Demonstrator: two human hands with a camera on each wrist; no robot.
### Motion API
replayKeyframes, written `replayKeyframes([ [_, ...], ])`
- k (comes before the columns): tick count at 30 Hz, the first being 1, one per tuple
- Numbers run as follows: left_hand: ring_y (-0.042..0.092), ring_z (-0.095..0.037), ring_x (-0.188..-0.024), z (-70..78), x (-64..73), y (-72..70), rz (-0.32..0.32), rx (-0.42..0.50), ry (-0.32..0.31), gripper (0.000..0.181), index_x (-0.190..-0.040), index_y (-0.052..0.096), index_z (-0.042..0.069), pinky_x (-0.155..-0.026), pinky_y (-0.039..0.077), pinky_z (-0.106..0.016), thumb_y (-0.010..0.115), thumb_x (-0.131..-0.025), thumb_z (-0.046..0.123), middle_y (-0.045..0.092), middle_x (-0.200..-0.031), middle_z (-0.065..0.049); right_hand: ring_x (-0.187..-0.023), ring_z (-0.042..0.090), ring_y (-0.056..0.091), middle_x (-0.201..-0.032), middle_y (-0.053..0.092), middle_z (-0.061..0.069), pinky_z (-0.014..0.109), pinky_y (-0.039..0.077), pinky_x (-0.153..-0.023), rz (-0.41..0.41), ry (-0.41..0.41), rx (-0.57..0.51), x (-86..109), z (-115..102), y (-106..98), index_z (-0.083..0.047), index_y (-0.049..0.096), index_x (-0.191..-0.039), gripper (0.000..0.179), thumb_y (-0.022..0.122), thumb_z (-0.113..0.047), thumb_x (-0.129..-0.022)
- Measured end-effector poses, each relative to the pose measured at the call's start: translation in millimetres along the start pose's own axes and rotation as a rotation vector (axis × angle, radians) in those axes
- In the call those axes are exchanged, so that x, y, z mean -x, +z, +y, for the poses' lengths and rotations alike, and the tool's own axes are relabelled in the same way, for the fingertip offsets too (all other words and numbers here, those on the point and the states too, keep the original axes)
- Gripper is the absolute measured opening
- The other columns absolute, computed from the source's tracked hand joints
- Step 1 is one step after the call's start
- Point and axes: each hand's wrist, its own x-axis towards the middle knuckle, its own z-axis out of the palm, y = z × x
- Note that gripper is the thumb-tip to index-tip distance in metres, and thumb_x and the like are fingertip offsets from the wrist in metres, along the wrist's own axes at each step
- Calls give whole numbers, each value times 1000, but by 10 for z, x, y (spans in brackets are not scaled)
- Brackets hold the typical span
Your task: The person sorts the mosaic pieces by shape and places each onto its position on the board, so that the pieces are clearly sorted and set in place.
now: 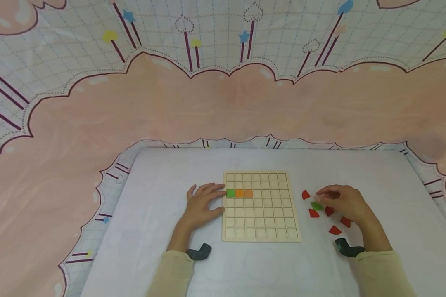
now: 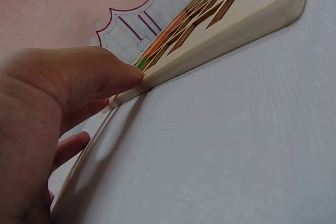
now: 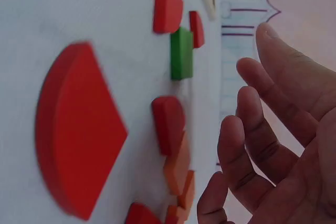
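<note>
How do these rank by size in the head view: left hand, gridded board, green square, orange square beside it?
1. Gridded board
2. Left hand
3. Green square and orange square look alike.

Red wedges [image 1: 335, 230]; beige gridded board [image 1: 268, 223]

The person's left forearm [image 1: 177, 240] and right forearm [image 1: 376, 240] extend forward, well apart and slanting inward, from pale yellow cloth sleeves [image 1: 172, 270]. The bare left hand [image 1: 198, 208] lies back upward, its four fingers extended and slightly spread, the thumb well apart from them and pointing inward. The bare right hand [image 1: 345, 202] has loosely bent fingers, its thumb nearly straight, with a gap between thumb tip and index fingertip
</note>
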Motion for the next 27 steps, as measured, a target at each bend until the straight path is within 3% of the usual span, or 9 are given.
replayKeyframes([
  [7, 42, -23, -145, -7, -2, -5, 1, -1, -4, 49, -131, 69, 27, -121, 5, -64, 74, -83, 34, 55, -152, 10, -93, 23, 56, -96, 68, 4, 30, 47, -69, -58, -19, 10, -62, 151, 32, -12, 75, -115, 41, 78, -40, -87],
  [15, 41, -24, -146, -7, 8, 2, -11, 13, -5, 49, -132, 68, 26, -121, 3, -65, 74, -84, 34, 55, -152, 9, -86, 21, 53, -94, 62, 5, 30, 46, -68, -140, -29, -23, -76, 165, 4, -12, 76, -110, 35, 85, -29, -80],
  [27, 41, -22, -146, -4, 4, 19, -12, 1, -11, 49, -132, 68, 27, -121, 4, -64, 74, -84, 34, 54, -152, 11, -85, 20, 52, -93, 60, 5, 28, 44, -65, -149, -37, -29, -101, 142, -12, -11, 75, -106, 30, 85, -21, -79],
])
